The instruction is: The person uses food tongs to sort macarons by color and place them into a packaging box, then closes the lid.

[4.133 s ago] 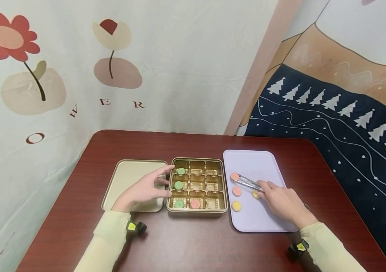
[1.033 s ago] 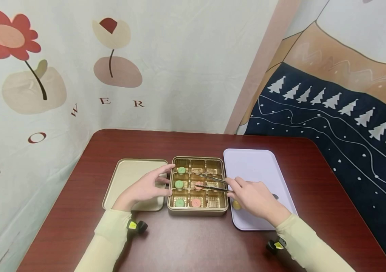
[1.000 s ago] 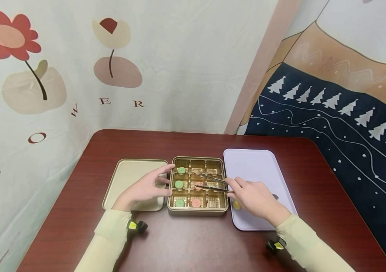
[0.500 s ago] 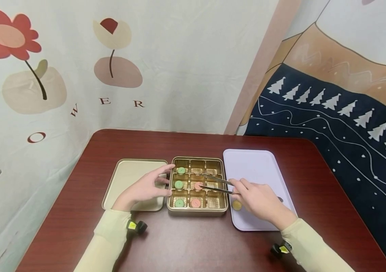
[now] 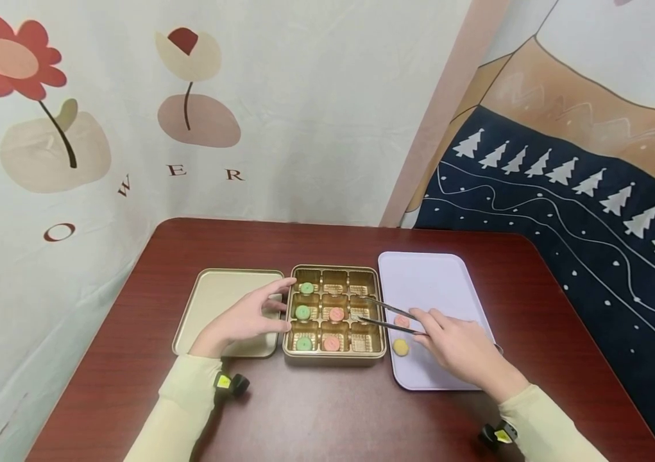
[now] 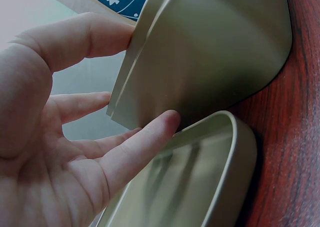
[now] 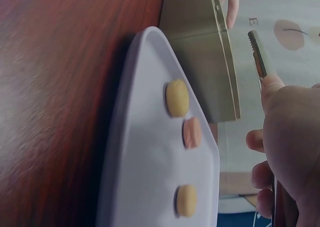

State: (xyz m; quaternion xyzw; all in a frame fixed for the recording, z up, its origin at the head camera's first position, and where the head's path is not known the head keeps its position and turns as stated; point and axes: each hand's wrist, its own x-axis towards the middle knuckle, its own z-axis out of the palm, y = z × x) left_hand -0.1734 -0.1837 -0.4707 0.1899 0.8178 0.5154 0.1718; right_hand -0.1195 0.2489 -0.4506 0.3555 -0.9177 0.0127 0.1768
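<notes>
My right hand [image 5: 466, 350] holds metal tongs [image 5: 391, 326] with their arms spread and nothing between the tips, over the right side of a gold tin [image 5: 335, 360]. The tin has square compartments. Green round cookies [image 5: 303, 312] fill its left column; a pink cookie [image 5: 336, 314] sits in the centre compartment and another pink cookie [image 5: 331, 344] in the one nearer me. My left hand [image 5: 249, 317] touches the tin's left side with extended fingers. In the right wrist view, two yellow cookies [image 7: 177, 98] and one pink cookie [image 7: 192, 132] lie on the lilac tray [image 7: 145, 162].
Left of the tin lies its shallow lid [image 5: 229, 289], partly under my left hand. The tray stands close against the tin's right side on the dark red wooden table [image 5: 327, 417]. A printed curtain [image 5: 315, 128] hangs behind the table.
The pink cookie gripped by the tongs over the tray earlier now lies in the centre compartment. The tongs have let it go and moved right with my right hand. My left hand stays put.
</notes>
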